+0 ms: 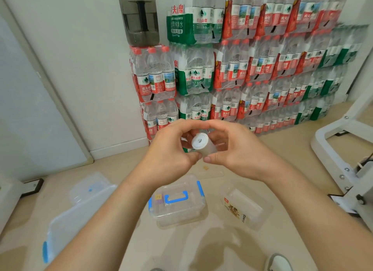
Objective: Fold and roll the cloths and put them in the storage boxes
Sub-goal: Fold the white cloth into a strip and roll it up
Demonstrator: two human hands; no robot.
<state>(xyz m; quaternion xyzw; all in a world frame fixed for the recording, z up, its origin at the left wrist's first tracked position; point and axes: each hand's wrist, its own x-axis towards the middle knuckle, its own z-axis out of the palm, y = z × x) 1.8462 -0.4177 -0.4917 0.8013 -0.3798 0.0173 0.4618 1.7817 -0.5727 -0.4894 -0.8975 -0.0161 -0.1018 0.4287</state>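
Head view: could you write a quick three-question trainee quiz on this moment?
1. True or false: the left hand and the right hand both grip the rolled cloth.
2. The box with the blue handle is: A) lidded, on the floor; B) open, on the floor; C) held in the air.
3. Fill in: the bottle packs stacked against the wall hold ____.
Key: 1 true; 2 A; 3 water.

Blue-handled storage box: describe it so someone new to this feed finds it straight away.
Find the wall of stacked bottled-water packs, then drop to the floor before it. Straight below the rolled white cloth sits a clear storage box. Unlike the labelled container on its right and the big clear piece on its left, it alone carries a blue handle on top.
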